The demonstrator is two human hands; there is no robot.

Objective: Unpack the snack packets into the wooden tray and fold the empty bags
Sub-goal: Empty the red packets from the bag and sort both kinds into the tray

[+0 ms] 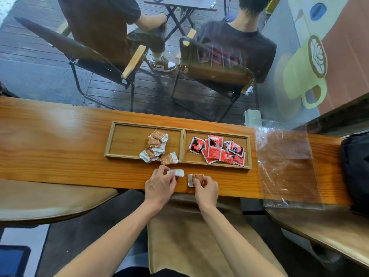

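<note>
Both hands are at the near edge of the counter, each pinching a brown packet: the left hand grips one showing its white end, the right hand grips another. Just beyond them sits the wooden tray, with brown packets heaped in its left half and red packets in the right. A clear bag lies flat toward the counter's right end, seemingly empty. The unpacking looks nearly finished. Next, these two packets probably go into the left half; then the bag needs folding.
</note>
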